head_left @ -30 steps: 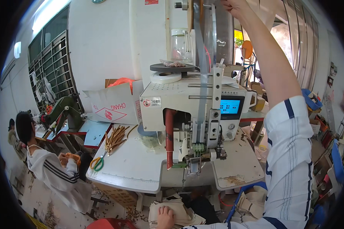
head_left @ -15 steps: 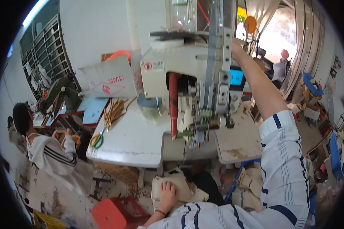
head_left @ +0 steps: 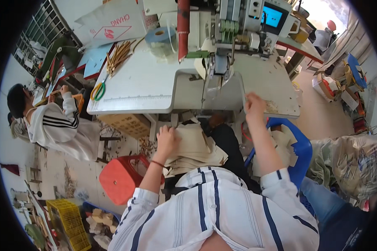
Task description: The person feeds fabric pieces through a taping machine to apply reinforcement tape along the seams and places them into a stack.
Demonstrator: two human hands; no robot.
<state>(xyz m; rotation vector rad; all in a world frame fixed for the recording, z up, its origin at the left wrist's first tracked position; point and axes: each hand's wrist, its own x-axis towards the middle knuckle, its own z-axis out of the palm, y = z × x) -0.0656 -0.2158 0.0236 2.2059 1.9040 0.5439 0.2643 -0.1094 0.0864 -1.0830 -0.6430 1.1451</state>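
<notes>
Several beige, flat-cut pieces (head_left: 192,142) lie stacked across my lap; their material is unclear. My left hand (head_left: 167,141) rests at the stack's left edge, its fingers bent and partly blurred, so a grip does not show. My right hand (head_left: 255,108) is raised by the table's front edge, right of the sewing machine's (head_left: 220,62) narrow work arm. Its fingers are curled together, and whatever they hold, if anything, is hidden. Above the work arm, the machine head carries green and metal parts, a red upright tube (head_left: 183,31) and a lit blue screen (head_left: 273,17).
On the white table (head_left: 134,90) lie green-and-orange scissors (head_left: 98,91), a bundle of tan strips (head_left: 118,58) and a blue tape roll (head_left: 160,35). A red stool (head_left: 119,180) stands left, a blue chair (head_left: 301,154) right. Another person (head_left: 58,121) sits at the far left.
My right hand has come down from the machine's upper right side to the table's front edge. My left hand has shifted from the stack's top to its left edge. The view has tilted downward.
</notes>
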